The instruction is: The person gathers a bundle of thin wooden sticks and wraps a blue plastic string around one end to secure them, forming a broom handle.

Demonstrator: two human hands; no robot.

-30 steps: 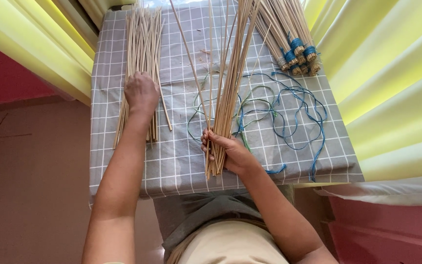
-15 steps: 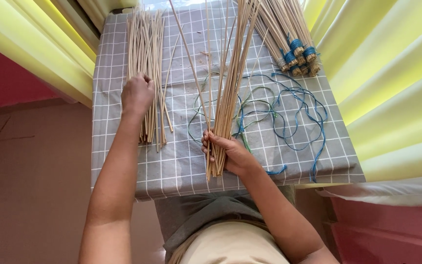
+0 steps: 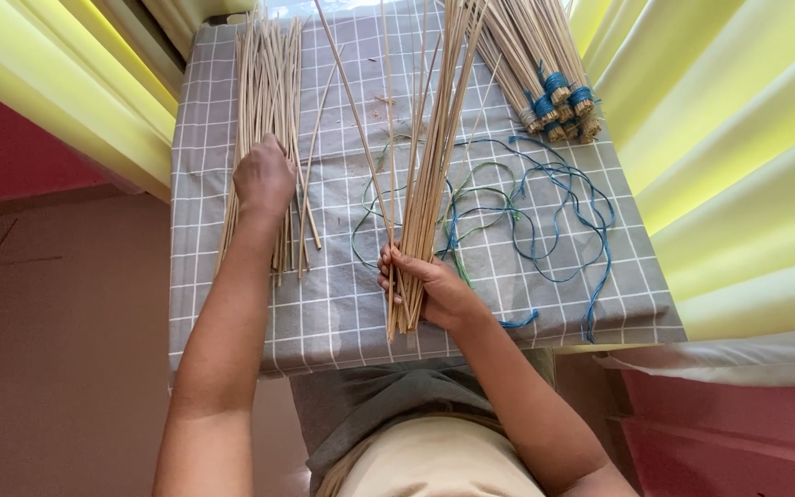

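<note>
The person's right hand (image 3: 430, 290) was closed around the near end of a bunch of thin pale sticks (image 3: 430, 170), fingers wrapped tight about it, near the middle of the near edge of the table; the bunch fanned away toward the far edge, with a few loose sticks leaning off to the left. The left hand (image 3: 264, 175) rested palm down on a separate pile of loose sticks (image 3: 264, 101) lying on the left part of the table, fingers curled over them; whether it pinched any single stick could not be told. The table was covered with a grey cloth with a white grid (image 3: 204, 285). To the right of the held bunch, blue and green cords (image 3: 545, 198) lay in loose tangles on the cloth. At the far right sat finished bundles (image 3: 549, 87) of sticks, their ends bound with blue cord. Yellow curtains (image 3: 747, 156) hung on both sides
</note>
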